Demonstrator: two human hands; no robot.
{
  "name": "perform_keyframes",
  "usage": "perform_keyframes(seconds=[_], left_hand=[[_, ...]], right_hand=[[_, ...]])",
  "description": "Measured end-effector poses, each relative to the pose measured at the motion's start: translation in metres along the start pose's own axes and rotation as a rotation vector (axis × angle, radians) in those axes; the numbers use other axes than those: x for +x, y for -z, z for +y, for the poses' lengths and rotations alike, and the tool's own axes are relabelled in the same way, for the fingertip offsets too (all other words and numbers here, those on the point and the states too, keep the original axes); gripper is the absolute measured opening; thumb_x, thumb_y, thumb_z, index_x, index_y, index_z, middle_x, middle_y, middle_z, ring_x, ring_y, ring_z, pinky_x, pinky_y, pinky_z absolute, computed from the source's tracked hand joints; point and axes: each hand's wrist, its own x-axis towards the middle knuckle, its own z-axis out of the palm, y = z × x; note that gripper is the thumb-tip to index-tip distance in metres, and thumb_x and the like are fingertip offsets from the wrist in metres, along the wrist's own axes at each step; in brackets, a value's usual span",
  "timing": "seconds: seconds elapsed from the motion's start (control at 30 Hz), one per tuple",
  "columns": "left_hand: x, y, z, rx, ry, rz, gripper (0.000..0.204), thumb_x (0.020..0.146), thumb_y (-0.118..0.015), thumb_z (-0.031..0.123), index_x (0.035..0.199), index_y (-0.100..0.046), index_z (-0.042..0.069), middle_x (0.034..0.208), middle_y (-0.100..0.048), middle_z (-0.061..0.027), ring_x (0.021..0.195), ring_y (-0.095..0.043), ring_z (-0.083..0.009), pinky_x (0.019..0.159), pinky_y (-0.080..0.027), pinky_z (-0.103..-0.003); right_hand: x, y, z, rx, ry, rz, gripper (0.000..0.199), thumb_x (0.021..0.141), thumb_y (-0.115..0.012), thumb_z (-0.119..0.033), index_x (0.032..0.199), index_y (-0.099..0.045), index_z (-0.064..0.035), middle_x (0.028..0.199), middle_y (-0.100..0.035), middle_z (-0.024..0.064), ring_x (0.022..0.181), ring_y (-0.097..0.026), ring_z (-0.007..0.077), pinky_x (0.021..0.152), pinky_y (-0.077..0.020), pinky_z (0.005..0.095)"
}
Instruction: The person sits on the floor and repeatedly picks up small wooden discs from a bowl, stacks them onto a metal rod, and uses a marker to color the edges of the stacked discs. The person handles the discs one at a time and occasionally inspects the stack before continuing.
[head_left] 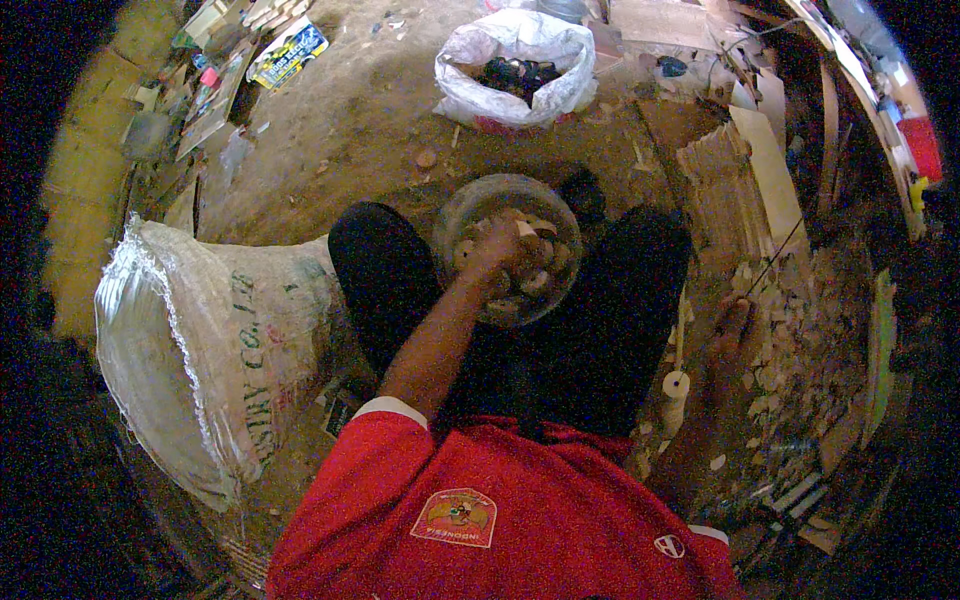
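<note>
I sit on the ground with a clear round bowl [470,200] between my knees; it holds several small pale wood pieces [540,280]. My left hand [498,252] reaches down into the bowl, fingers curled over the pieces; whether it grips one I cannot tell. My right hand [730,335] rests out to the right, flat on a heap of wood chips and offcuts [800,330], holding nothing that I can see.
A big woven sack [210,340] lies at my left. A white open bag [515,65] with dark items stands ahead. Wooden boards and slats [745,175] pile up at the right, litter and cartons [285,50] at the back left. A small white roll [676,385] lies by my right thigh.
</note>
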Motion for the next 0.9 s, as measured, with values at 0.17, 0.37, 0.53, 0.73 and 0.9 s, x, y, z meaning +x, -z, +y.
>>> perform_keyframes(seconds=[0.17, 0.37, 0.53, 0.73, 0.9], left_hand=[[-0.029, 0.072, -0.036, -0.496, 0.163, -0.146, 0.033, 0.087, -0.071, 0.033, 0.103, -0.075, 0.004, 0.105, -0.076, -0.0164, 0.099, -0.073, -0.0358, 0.082, -0.059, -0.047], [-0.032, 0.096, -0.033, -0.503, 0.21, -0.26, 0.039, 0.082, -0.074, 0.041, 0.101, -0.076, 0.007, 0.103, -0.076, -0.0163, 0.097, -0.073, -0.0331, 0.081, -0.059, -0.045], [-0.022, 0.107, -0.025, -0.127, 0.022, -0.524, 0.045, 0.08, -0.076, 0.042, 0.106, -0.073, 0.006, 0.105, -0.076, -0.017, 0.098, -0.073, -0.0334, 0.082, -0.059, -0.045], [-0.027, 0.102, -0.029, 0.026, -0.098, -0.603, 0.053, 0.079, -0.078, 0.045, 0.112, -0.069, 0.004, 0.107, -0.075, -0.0178, 0.098, -0.073, -0.0338, 0.083, -0.059, -0.045], [-0.026, 0.093, -0.033, 0.084, -0.161, -0.587, 0.06, 0.077, -0.08, 0.046, 0.117, -0.065, 0.003, 0.108, -0.074, -0.0185, 0.099, -0.072, -0.0341, 0.083, -0.059, -0.045]], right_hand=[[0.006, 0.003, 0.008, -0.099, 0.025, 0.01, 0.026, 0.11, -0.052, -0.027, 0.095, -0.063, -0.0088, 0.08, -0.059, -0.0022, 0.069, -0.048, 0.0087, 0.061, -0.0364, 0.0241], [0.006, 0.001, 0.011, -0.178, 0.053, -0.045, 0.026, 0.109, -0.052, -0.026, 0.094, -0.063, -0.0087, 0.079, -0.059, -0.0019, 0.068, -0.048, 0.0089, 0.06, -0.0358, 0.024], [0.004, -0.008, 0.006, -0.176, 0.113, -0.026, 0.025, 0.109, -0.051, -0.025, 0.094, -0.063, -0.0092, 0.078, -0.058, -0.0024, 0.066, -0.047, 0.0088, 0.058, -0.0349, 0.0245], [-0.008, -0.021, -0.008, -0.141, -0.012, 0.164, 0.025, 0.109, -0.054, -0.026, 0.093, -0.063, -0.0089, 0.077, -0.056, -0.0036, 0.067, -0.046, 0.0088, 0.059, -0.036, 0.0261], [-0.008, -0.017, -0.014, -0.249, 0.087, 0.035, 0.026, 0.109, -0.055, -0.027, 0.092, -0.062, -0.0091, 0.078, -0.055, -0.0037, 0.069, -0.046, 0.0089, 0.061, -0.0364, 0.0266]])
